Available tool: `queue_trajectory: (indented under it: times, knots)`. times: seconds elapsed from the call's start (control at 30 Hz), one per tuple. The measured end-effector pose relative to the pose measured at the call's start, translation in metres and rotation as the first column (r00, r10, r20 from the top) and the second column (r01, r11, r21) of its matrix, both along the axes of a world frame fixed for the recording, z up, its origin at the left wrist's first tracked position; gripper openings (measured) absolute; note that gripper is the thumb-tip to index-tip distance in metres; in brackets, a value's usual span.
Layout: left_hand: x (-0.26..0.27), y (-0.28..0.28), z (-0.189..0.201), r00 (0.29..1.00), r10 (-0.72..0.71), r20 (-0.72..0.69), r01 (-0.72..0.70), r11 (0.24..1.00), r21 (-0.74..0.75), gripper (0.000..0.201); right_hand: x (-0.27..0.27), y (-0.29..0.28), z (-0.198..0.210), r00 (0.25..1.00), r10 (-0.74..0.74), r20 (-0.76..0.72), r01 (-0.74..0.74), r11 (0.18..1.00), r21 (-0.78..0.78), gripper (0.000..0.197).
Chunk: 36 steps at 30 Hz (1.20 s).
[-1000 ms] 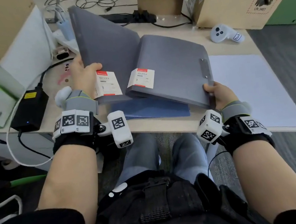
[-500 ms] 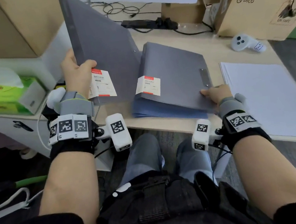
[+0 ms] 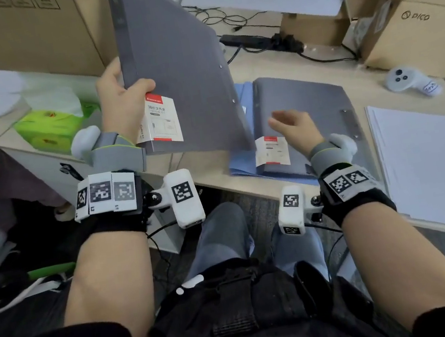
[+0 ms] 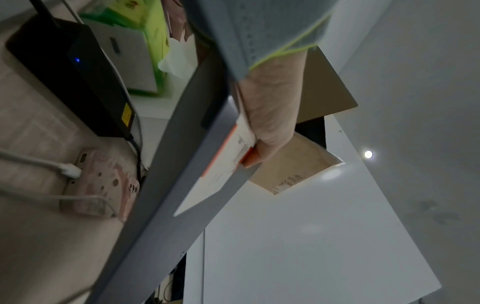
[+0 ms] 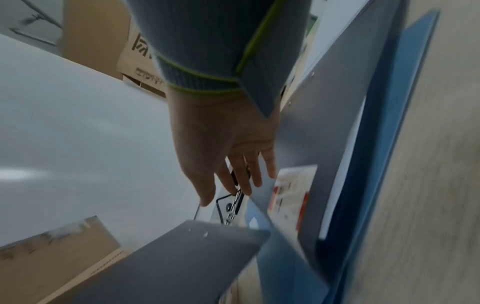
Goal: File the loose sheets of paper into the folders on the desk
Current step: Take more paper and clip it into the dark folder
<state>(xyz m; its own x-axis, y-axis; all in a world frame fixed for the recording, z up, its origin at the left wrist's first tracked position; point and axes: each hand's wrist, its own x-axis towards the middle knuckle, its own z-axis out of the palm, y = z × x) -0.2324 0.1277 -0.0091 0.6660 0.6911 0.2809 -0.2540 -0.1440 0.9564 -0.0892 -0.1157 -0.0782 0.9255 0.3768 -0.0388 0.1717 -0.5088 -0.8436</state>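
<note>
My left hand point(image 3: 121, 97) grips the near left corner of a grey folder point(image 3: 173, 60) and holds it up, tilted, above the desk; the thumb lies beside its white and red label point(image 3: 161, 121). From the left wrist view the thumb point(image 4: 262, 148) presses that label against the grey folder point(image 4: 166, 185). A second grey folder point(image 3: 308, 115) lies flat on a blue folder point(image 3: 243, 162). My right hand point(image 3: 293, 126) hovers over it, fingers straight, holding nothing; the right wrist view shows the fingers point(image 5: 244, 174) spread above the grey folder point(image 5: 324, 144). A stack of white sheets point(image 3: 428, 163) lies at the right.
Cardboard boxes point(image 3: 31, 35) stand at the back left, and more boxes point(image 3: 414, 32) at the back right. A green tissue box point(image 3: 47, 128) sits left of my left hand. A white controller point(image 3: 410, 81) and black cables point(image 3: 263, 41) lie behind the folders. A black power brick point(image 4: 75, 74) is under the lifted folder.
My left hand has lifted the top grey folder up and away to the left. My right hand has let go of the lower folder's edge and moved left over it.
</note>
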Motion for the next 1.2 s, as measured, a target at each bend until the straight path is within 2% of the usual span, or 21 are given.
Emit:
queue_trajectory:
  times: [0.1,0.2,0.23,0.27,0.4,0.43,0.6,0.73,0.87,1.0,1.1,1.13,1.2]
  knots:
    - [-0.004,0.001,0.002,1.000,-0.013,0.015,0.014,0.999,-0.036,0.033,-0.008,0.019,0.001,0.977,0.095,-0.188,-0.077,0.992,0.102,0.050]
    - [-0.002,-0.004,0.001,0.998,-0.055,0.021,0.056,0.995,-0.080,0.034,-0.007,0.021,-0.002,0.938,0.090,-0.336,-0.003,0.968,0.251,0.084]
    - [0.002,-0.009,-0.001,0.997,-0.077,0.012,0.077,0.992,-0.105,0.034,-0.004,0.017,-0.003,0.935,0.072,-0.348,0.039,0.953,0.301,0.084]
    - [0.006,-0.013,-0.003,0.995,-0.096,-0.004,0.095,0.987,-0.133,0.034,-0.002,0.013,-0.003,0.934,0.050,-0.353,0.079,0.936,0.342,0.075]
    - [0.022,-0.027,-0.016,0.987,-0.145,-0.075,0.126,0.969,-0.212,0.029,0.007,-0.011,-0.001,0.946,-0.045,-0.320,0.200,0.860,0.470,0.006]
    - [0.030,-0.034,-0.019,0.983,-0.157,-0.091,0.135,0.968,-0.212,0.027,0.011,-0.019,-0.002,0.947,-0.078,-0.310,0.226,0.849,0.478,0.009]
    - [0.066,-0.071,-0.031,0.951,-0.269,-0.153,0.226,0.941,-0.251,0.024,0.020,-0.064,-0.010,0.918,-0.260,-0.299,0.375,0.813,0.446,0.021]
    - [0.087,-0.102,-0.047,0.909,-0.330,-0.255,0.250,0.921,-0.300,0.022,0.020,-0.101,-0.020,0.873,-0.374,-0.314,0.474,0.801,0.366,0.015]
    - [0.102,-0.128,-0.064,0.832,-0.411,-0.372,0.314,0.903,-0.294,0.022,0.024,-0.132,-0.031,0.838,-0.473,-0.271,0.533,0.817,0.223,0.032]
    - [0.111,-0.137,-0.085,0.753,-0.361,-0.550,0.298,0.932,-0.204,0.035,0.027,-0.148,-0.037,0.834,-0.515,-0.198,0.534,0.843,0.058,0.044]
    - [0.128,-0.132,-0.108,0.648,-0.281,-0.708,0.313,0.946,-0.088,0.073,0.031,-0.153,-0.036,0.846,-0.501,-0.181,0.508,0.862,-0.011,0.049]
    - [0.130,-0.131,-0.109,0.623,-0.267,-0.735,0.325,0.943,-0.068,0.077,0.032,-0.153,-0.037,0.850,-0.493,-0.185,0.497,0.867,-0.024,0.051]
    - [0.135,-0.135,-0.102,0.580,-0.243,-0.777,0.344,0.938,-0.037,0.071,0.037,-0.155,-0.036,0.851,-0.485,-0.201,0.489,0.872,-0.035,0.055]
